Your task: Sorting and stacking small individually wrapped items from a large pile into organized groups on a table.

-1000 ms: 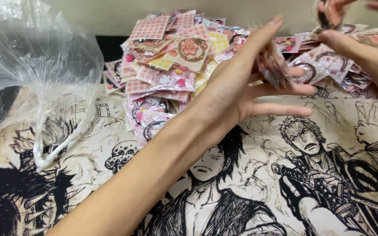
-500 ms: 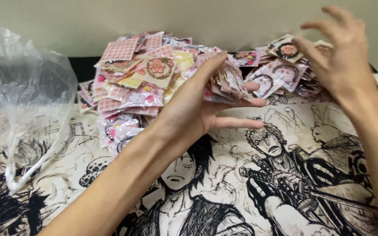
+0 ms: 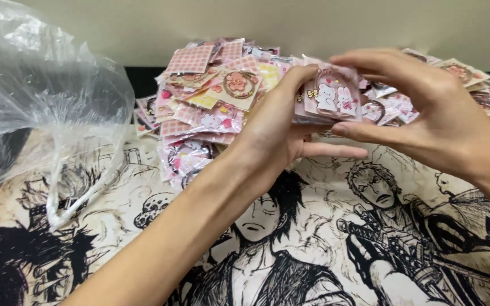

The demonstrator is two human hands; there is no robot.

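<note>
Looking down at our setup, the biggest thing under our hands is the cloth printed with black-and-cream comic characters (image 3: pixel 290 249), spread flat and covering pretty much everything below and on both sides of us, with a plain pale wall (image 3: pixel 267 22) right behind it. Off to the far side of our left hand (image 3: pixel 270 141) sits a crumpled clear plastic bag (image 3: pixel 46 107), puffed up and well apart from anything we're touching. Just beyond our fingers is the heap of small pink packets (image 3: pixel 216 102), sloppy and fanned out, running across the back edge of the cloth from one hand past the other. Now the bit that matters: we've got a small stack of packets (image 3: pixel 330 99) pinched between both hands, held up off the cloth and right in front of the heap. Left hand is closed on the stack's near-left edge, thumb up along the side and fingers underneath. Our right hand (image 3: pixel 432 124) clamps it from the other side, fingers curled over the top and thumb underneath. Its long axis runs side to side, hand to hand, top face tilted toward us. Both hands are equally close, since both are touching it.
</note>
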